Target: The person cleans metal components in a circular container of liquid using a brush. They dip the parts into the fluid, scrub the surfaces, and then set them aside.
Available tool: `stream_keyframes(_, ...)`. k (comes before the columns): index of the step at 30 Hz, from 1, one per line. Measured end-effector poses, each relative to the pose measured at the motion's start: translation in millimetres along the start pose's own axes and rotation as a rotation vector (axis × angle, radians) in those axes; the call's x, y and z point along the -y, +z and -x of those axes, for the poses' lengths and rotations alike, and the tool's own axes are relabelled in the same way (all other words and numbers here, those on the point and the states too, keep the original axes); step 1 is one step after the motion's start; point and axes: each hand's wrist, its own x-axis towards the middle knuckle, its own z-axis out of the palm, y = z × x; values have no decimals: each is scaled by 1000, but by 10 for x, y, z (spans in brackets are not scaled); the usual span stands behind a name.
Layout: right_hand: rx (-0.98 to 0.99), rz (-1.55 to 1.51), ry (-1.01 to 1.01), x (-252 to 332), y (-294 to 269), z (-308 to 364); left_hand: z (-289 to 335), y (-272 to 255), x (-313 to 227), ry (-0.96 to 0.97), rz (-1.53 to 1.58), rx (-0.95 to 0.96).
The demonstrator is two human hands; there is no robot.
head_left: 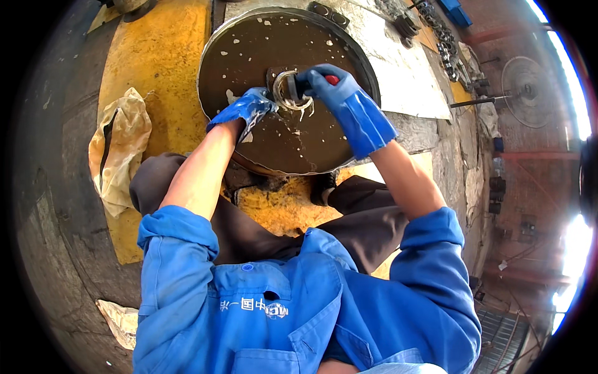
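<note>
Over a round metal pan of dark brown liquid, my left hand, in a blue rubber glove, grips the near left side of a shiny metal ring. My right hand, gloved the same way, is closed around a tool with a red handle. The tool's dark end reaches to the ring's right side; its exact kind is hidden by my fingers. Pale strands hang from the ring's lower edge. A dark, squarish piece shows behind the ring. Pale flecks float on the liquid.
The pan stands between my knees on yellow-stained boards. A crumpled tan cloth bag lies to the left. A white sheet spreads to the right, with dark metal parts beyond it. Farther right stands a large fan.
</note>
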Motion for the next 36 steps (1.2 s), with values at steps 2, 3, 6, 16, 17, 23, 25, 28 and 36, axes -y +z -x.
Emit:
stream_keyframes(2,15,-39,-89,-27,124,-14,126,38,-79,-14,88,-6)
stream_keyframes(3,25,-47,-110,-46,190,-2,210,45,-193,-66,78,1)
stream_keyframes(6,61,17,-105,-129,218,71,247,59,-181,-50,74,-31)
stream_keyframes(16,237,124,-7,-281,-415,458,81,-63,-62,-101,-159,-39)
stream_keyframes(17,215,153,8,-424,-619,428,204,59,-263,-88,-87,-36)
stream_keyframes(23,122,229,23,-355,-838,22,66,136,-279,-99,-245,-108)
stream_keyframes(25,121,292,-66,-196,-706,-83,-179,24,-37,-162,-349,-122)
stream_keyframes(28,118,181,-72,-132,-580,-210,-213,72,-9,-149,-121,-61)
stream_keyframes(36,44,479,-24,-149,-415,-500,-133,77,153,22,155,-83)
